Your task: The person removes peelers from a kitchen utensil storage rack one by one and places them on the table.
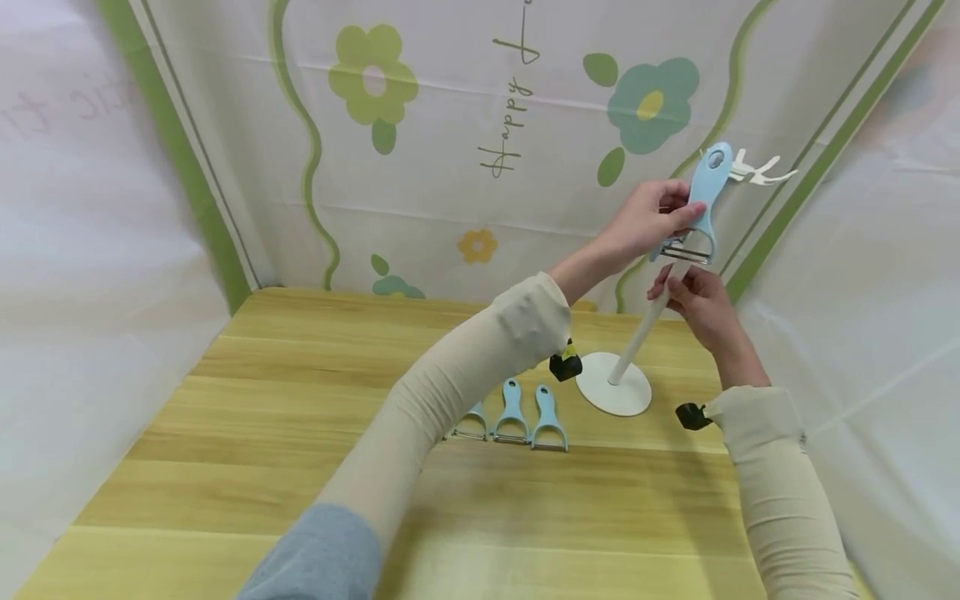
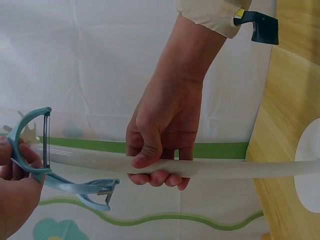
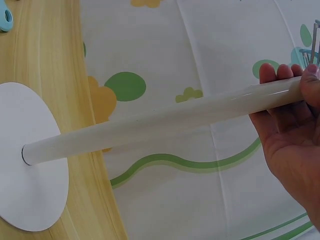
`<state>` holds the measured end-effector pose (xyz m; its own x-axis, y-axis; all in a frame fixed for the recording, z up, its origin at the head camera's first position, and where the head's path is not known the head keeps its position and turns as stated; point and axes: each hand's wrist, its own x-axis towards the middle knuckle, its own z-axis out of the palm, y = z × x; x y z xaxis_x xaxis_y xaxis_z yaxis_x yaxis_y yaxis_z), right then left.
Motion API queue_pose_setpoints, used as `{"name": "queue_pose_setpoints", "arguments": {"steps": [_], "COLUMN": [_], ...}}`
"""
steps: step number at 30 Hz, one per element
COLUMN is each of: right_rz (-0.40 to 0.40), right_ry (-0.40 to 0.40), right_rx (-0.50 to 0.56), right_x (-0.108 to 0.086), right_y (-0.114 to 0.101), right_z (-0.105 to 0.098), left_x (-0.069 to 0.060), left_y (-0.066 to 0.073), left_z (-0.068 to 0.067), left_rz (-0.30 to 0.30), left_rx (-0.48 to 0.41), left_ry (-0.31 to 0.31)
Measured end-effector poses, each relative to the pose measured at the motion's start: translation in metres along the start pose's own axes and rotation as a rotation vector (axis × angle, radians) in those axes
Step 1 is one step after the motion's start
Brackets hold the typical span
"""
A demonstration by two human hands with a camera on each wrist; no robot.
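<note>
My left hand (image 1: 647,218) pinches a light-blue Y-shaped peeler (image 1: 708,187) at the top of a white stand (image 1: 641,333). The peeler's holed handle end points up beside the white hooks (image 1: 761,171); I cannot tell whether it sits on one. A second light-blue peeler (image 2: 80,187) hangs behind the held one in the left wrist view, mostly hidden in the head view. Lower down, my right hand (image 1: 705,307) grips the tilted-looking pole (image 3: 165,120), thumb on one side and fingers on the other.
Several light-blue peelers (image 1: 512,412) lie in a row on the wooden table (image 1: 247,425), partly covered by the left sleeve. The stand's round white base (image 1: 615,400) rests near the table's back edge. A patterned curtain (image 1: 435,183) hangs behind.
</note>
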<state>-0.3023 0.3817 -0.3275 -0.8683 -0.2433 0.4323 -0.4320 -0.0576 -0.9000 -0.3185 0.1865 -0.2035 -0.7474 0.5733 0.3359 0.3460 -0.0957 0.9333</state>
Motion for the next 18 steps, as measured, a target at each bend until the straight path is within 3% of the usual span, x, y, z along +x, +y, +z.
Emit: {"name": "queue_pose_setpoints", "arguments": {"steps": [6, 18], "right_rz": [0.038, 0.088], "right_ry": [0.044, 0.091], "right_rx": [-0.028, -0.066], "right_x": [0.001, -0.001], "right_y": [0.000, -0.002], "right_z": [0.000, 0.003], "left_x": [-0.013, -0.048], "left_y": [0.001, -0.006], "left_z": [-0.008, -0.039], "left_rz": [0.024, 0.039], "left_rx": [0.023, 0.010], "left_ry": [0.031, 0.053]}}
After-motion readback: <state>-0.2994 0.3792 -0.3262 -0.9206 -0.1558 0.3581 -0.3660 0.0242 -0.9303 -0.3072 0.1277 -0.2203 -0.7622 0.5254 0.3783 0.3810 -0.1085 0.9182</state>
